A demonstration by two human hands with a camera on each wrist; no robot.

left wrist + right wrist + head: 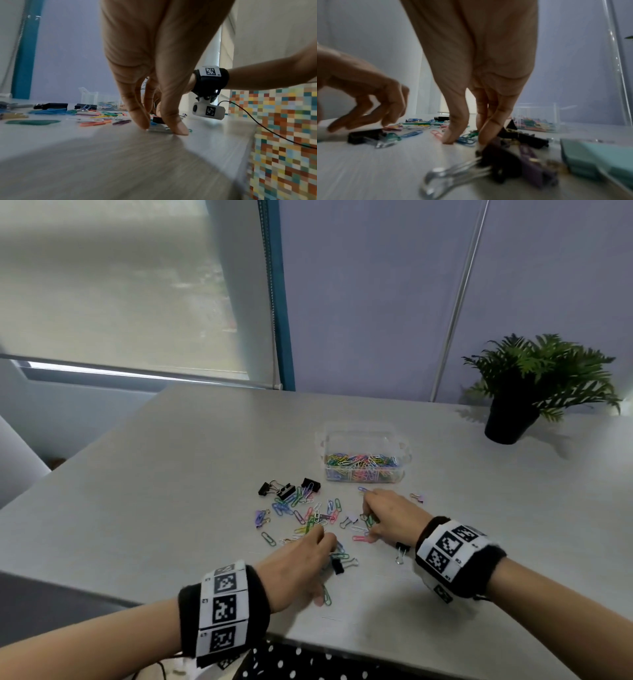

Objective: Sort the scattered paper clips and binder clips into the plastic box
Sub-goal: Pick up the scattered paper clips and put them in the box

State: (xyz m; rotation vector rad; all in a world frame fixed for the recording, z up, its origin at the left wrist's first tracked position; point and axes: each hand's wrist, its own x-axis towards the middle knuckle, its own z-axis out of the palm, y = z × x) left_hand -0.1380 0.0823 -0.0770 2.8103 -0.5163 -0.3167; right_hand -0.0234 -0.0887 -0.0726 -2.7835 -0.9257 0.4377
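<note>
A clear plastic box (364, 457) holding many coloured paper clips stands past the middle of the grey table (171, 474). Scattered paper clips (308, 515) and black binder clips (284, 489) lie in front of it. My left hand (325, 570) arches over a black binder clip (337, 566). Its fingertips (178, 129) press the table and pinch a pale paper clip (159, 129). My right hand (371, 525) reaches down into the pile. Its thumb (452, 138) and a finger close on blue and green paper clips (467, 139).
A potted fern (513, 405) stands at the table's far right. One black binder clip (400, 551) lies beside my right wrist and a small pink one (419, 497) right of my right hand. The table's front edge (342, 648) runs just behind my wrists.
</note>
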